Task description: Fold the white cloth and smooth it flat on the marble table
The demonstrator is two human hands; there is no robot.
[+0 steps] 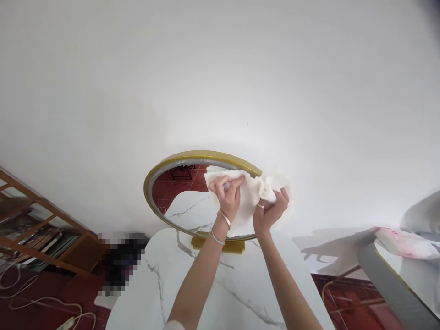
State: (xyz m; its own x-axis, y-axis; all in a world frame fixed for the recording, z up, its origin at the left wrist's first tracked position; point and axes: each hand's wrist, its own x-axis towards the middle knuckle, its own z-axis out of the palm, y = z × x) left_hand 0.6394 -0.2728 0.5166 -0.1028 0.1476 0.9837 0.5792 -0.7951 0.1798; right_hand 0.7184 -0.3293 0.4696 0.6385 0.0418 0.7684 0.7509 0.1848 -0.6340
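Observation:
A round mirror (187,201) with a gold frame stands upright on a gold base (233,246), on a white marble-patterned table (192,275). Over the mirror's right side lies a white cloth (245,206), its right part bunched and reaching past the frame. My left hand (227,195) pinches the cloth near the middle of the glass. At the right rim, my right hand (271,208) has its fingers wrapped round the bunched part. The cloth hides the right part of the glass and some of the frame.
A white wall (220,82) rises close behind the mirror. On the left is a wooden shelf (51,229) with books, and a white cable (51,300) runs over the red floor. A pink-and-white pack (407,243) lies on another surface at right. A blurred-out patch (122,263) is left of the table.

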